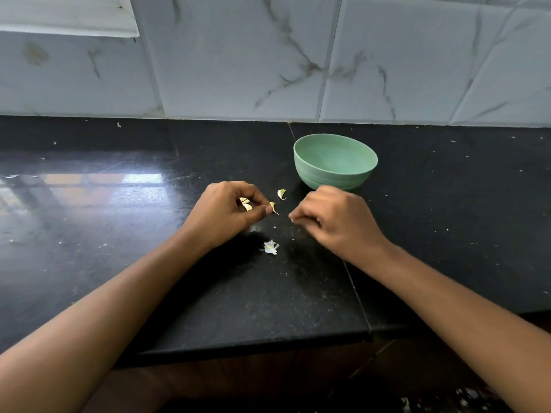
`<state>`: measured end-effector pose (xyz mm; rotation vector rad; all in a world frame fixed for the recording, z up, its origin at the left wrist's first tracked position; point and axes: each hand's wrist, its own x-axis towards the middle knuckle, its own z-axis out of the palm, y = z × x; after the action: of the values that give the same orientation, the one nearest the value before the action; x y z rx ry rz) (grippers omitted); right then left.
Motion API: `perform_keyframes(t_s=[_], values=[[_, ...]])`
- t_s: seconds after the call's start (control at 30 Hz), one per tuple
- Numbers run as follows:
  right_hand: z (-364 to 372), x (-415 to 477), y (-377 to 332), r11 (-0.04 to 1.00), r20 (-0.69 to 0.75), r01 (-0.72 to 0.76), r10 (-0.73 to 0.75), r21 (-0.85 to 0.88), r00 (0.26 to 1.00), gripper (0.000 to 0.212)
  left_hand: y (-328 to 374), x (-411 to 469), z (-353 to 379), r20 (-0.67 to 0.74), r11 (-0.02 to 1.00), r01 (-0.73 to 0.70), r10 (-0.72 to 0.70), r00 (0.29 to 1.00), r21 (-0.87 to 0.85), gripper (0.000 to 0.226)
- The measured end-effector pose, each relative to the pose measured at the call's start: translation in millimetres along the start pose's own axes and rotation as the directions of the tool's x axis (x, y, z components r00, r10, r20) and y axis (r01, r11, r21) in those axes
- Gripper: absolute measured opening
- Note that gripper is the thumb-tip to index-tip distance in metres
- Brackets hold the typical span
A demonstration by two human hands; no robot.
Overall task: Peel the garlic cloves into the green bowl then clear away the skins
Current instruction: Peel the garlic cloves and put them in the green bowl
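The left hand [229, 210] pinched a small clove [272, 207] between its thumb and first finger. The clove's long way ran up and down, and its thin tail pointed to 5 o'clock. More cloves [246, 204] sat tucked in the curl of that same hand.

The right hand [334, 219] was at 3 o'clock from the clove, near it but not touching. Its fingers were curled and its tips were pressed together. A tiny white speck showed at the tips, but I cannot tell if it held a bit of skin or nothing. I think this hand would need to reach toward 9 o'clock to grab the tail and pull.

The bowl [335, 160] sat at 2 o'clock from the clove, just past the right hand, so that hand was nearer to it. It was round, smooth and pale green, with faint rings on its side. It looked empty.

A loose clove [281, 194], pale yellow and curved like a little moon, lay at 1 o'clock from the pinched one. A thin, white, papery skin [270, 247] lay at 6 o'clock. The counter [149, 263] was black, shiny stone with small crumbs on it.
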<state>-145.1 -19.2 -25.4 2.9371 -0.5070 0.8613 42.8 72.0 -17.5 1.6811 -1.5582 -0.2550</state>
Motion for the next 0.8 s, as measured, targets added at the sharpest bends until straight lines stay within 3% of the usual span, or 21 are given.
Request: perform_keyframes(t_s=[0.13, 0.2, 0.23, 0.27, 0.33, 0.37, 0.43, 0.57, 0.8], values=[[3.8, 4.8, -0.1, 0.996, 0.046, -0.073, 0.071, 0.053, 0.996, 0.004, -1.0, 0.2, 0.4, -0.01, 1.0, -0.013, 0.013, 1.0, 0.0, 0.012], [-0.7, 14.0, -5.6, 0.906, 0.102, -0.296, 0.277, 0.302, 0.955, 0.004, -0.2, -0.4, 0.3, 0.005, 0.999, -0.046, 0.046, 0.999, -0.021, 0.007], [-4.7, 22.1, -7.7, 0.758, 0.163, -0.419, 0.393, 0.5, 0.905, 0.006, -0.3, -0.6, 0.3, 0.008, 0.996, -0.077, 0.078, 0.997, -0.041, 0.012], [-7.3, 29.9, -8.6, 0.542, 0.258, -0.507, 0.47, 0.67, 0.844, 0.007, -0.6, -0.7, 0.4, 0.007, 0.992, -0.099, 0.099, 0.995, -0.074, 0.019], [-11.2, 41.8, -11.3, 0.135, 0.467, -0.599, 0.501, 0.79, 0.729, 0.008, -1.6, 0.4, 0.2, -0.024, 0.98, -0.091, 0.088, 0.996, -0.177, 0.031], [-11.4, 45.5, -11.7, 0.004, 0.542, -0.617, 0.474, 0.787, 0.695, 0.007, -2.4, 1.2, 0.1, -0.059, 0.972, -0.084, 0.073, 0.996, -0.221, 0.033], [-12.1, 51.2, -12.0, -0.151, 0.639, -0.637, 0.385, 0.756, 0.666, 0.008, -3.8, 1.9, 0.2, -0.141, 0.957, -0.084, 0.046, 0.989, -0.277, 0.03], [-10.3, 53.7, -11.8, -0.265, 0.674, -0.62, 0.285, 0.739, 0.681, 0.009, -5.3, 1.6, -0.6, -0.241, 0.951, -0.158, 0.093, 0.966, -0.266, 0.026], [-5.1, 48.8, -9.2, -0.353, 0.683, -0.597, 0.216, 0.721, 0.697, 0.01, -1.4, -0.9, -1.2, -0.279, 0.929, -0.271, 0.198, 0.94, -0.254, 0.024]])
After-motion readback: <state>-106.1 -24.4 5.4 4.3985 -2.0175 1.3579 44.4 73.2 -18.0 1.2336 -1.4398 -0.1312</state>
